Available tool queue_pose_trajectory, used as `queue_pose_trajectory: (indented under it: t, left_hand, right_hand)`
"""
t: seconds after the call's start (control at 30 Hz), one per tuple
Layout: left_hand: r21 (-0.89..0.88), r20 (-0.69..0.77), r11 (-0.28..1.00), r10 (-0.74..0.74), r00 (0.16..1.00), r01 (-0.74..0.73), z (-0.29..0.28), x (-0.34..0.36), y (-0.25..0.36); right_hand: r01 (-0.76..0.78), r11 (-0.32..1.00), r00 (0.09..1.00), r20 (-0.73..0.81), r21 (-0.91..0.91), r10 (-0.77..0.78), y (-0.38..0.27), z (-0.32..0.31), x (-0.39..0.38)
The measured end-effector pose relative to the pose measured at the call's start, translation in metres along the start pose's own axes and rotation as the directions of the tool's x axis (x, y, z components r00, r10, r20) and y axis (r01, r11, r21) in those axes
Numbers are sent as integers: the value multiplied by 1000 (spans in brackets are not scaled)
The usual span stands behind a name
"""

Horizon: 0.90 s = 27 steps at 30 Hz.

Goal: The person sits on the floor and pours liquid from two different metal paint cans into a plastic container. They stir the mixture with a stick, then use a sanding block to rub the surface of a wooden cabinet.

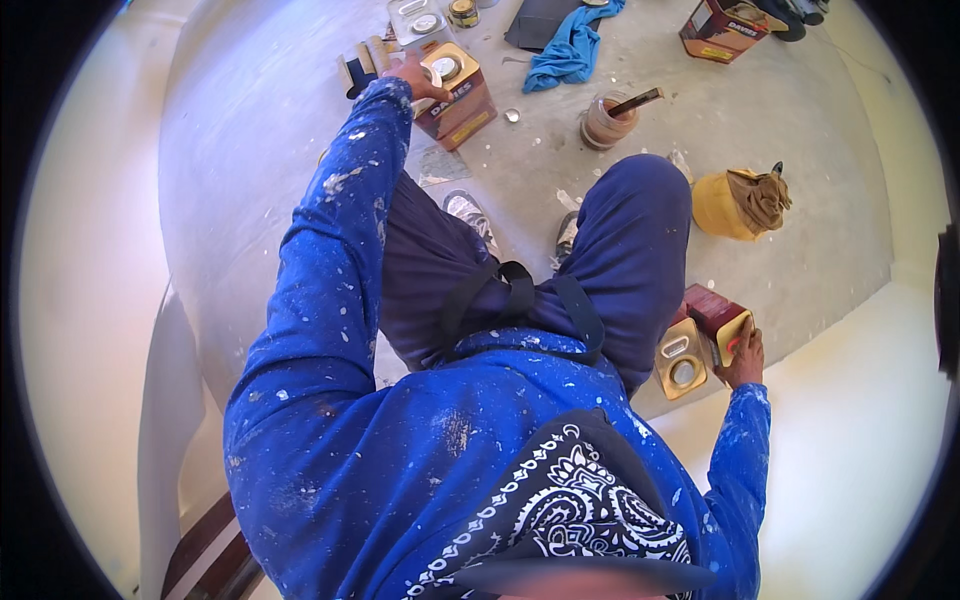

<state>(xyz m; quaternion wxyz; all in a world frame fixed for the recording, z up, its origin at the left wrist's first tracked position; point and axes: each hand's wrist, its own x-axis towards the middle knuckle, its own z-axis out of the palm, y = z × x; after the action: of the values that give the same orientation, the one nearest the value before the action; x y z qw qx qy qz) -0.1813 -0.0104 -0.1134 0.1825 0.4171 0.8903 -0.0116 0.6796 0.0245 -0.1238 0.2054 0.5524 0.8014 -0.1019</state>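
Near the wall [850, 390], the right hand [744, 357] clasps one of two tins [712, 309]; floor [825, 255] stretches to one jar [603, 129]; the left hand [417, 77] touches a third tin [462, 112], its grip unclear.

Watching remotely, I see the left hand [418, 80] touching a red-and-gold can [468, 116] far left, the right hand [745, 358] on a tilted maroon can [712, 308] near right.

Pale capitals [451, 97] mark a red tin [464, 116] (a farther tin [718, 42] too).
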Motion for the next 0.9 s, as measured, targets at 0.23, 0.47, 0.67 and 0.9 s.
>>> queue_pose_trajectory:
  t: [0.23, 0.47, 0.67, 0.9]
  left_hand:
    - [196, 177, 980, -23, 984, -13, 18, 10, 5]
    - [49, 110, 985, 162, 981, -168, -42, 11, 89]
    - [-335, -499, 910, 49, 865, -245, -91, -61, 73]
    - [-362, -438, 932, -154, 886, -17, -86, -100, 50]
  right_hand:
    - [278, 936, 919, -343, 216, -194, -45, -100, 100]
    - [834, 511, 516, -625, 209, -586, -250, -239, 195]
    - [973, 191, 161, -212, -132, -964, -495, -217, 300]
    - [919, 58, 72, 22, -390, -997, -597, -168, 369]
